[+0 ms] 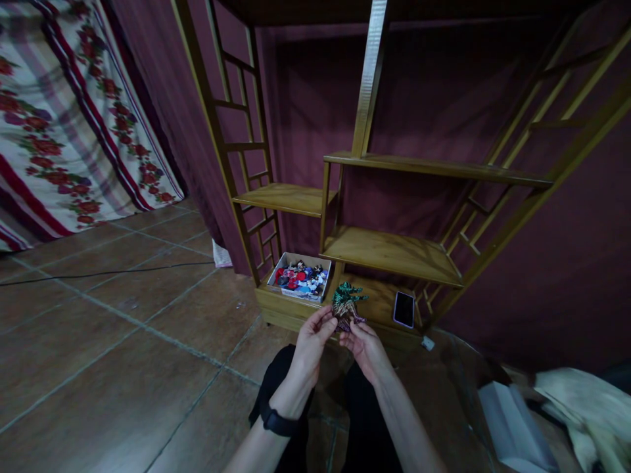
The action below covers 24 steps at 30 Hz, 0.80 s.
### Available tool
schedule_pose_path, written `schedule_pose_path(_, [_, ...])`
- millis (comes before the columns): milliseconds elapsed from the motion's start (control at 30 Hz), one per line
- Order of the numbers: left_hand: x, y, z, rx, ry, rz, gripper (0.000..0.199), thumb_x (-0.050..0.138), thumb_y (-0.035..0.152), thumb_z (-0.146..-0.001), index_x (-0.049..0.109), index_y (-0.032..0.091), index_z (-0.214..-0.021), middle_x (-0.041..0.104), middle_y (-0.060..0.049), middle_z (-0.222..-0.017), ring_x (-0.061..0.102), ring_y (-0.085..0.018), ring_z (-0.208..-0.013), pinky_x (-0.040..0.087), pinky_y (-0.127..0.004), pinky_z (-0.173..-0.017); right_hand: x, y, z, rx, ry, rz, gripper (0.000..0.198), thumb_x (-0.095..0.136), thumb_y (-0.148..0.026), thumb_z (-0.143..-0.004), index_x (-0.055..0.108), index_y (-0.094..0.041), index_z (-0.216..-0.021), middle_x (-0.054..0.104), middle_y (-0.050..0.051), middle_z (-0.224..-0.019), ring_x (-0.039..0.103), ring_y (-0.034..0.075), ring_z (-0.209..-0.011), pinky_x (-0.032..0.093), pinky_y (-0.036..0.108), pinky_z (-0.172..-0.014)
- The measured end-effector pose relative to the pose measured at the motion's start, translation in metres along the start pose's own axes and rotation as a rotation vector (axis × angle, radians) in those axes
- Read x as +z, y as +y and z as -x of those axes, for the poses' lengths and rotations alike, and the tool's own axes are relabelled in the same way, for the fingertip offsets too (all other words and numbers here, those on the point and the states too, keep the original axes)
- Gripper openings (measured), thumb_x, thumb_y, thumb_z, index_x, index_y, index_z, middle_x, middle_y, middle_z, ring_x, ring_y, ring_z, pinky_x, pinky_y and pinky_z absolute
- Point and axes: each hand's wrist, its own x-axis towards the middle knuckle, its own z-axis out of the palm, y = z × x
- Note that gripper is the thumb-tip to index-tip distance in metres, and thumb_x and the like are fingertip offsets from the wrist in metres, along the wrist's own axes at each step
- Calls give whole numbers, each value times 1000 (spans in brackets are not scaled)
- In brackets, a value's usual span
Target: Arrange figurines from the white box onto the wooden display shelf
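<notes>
In front of the shelf, both my hands hold a small shiny bundle with green, tan and purple bands [346, 305]; its exact kind is not clear. My left hand [315, 332] pinches its lower left side between thumb and fingers. On the lower right, my right hand [363, 345] has its fingers closed on the purple part. The green end sticks up and points right. Just beyond my left hand stands an open cardboard box [302, 297], full of small red, blue, white and dark items too small to name.
The wooden shelf unit [394, 253] rises ahead, with a purple curtain [315, 85] behind it. A phone [404, 309] lies on its bottom board at right. A dark cable [108, 271] crosses the tiled floor at left. A grey-white box [515, 424] and pale cloth [584, 407] sit at lower right.
</notes>
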Motion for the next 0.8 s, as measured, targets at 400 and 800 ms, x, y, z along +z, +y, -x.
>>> schedule_pose_path(400, [1, 2, 2, -1, -41, -12, 47, 74, 23, -59, 63, 14, -103, 64, -12, -104, 59, -20, -89, 44, -30, -79, 0, 1, 2, -25, 18, 27, 26, 69, -33, -66, 66, -15, -84, 68, 6, -79, 63, 15, -65, 54, 31, -63])
schedule_pose_path(800, [1, 11, 4, -73, 42, 69, 41, 71, 31, -63, 65, 15, -101, 62, -12, -107, 59, -18, -87, 46, -30, -75, -4, 5, 1, -296, 193, 365, 43, 63, -40, -70, 61, -19, -108, 65, 7, -103, 63, 19, -79, 53, 40, -76])
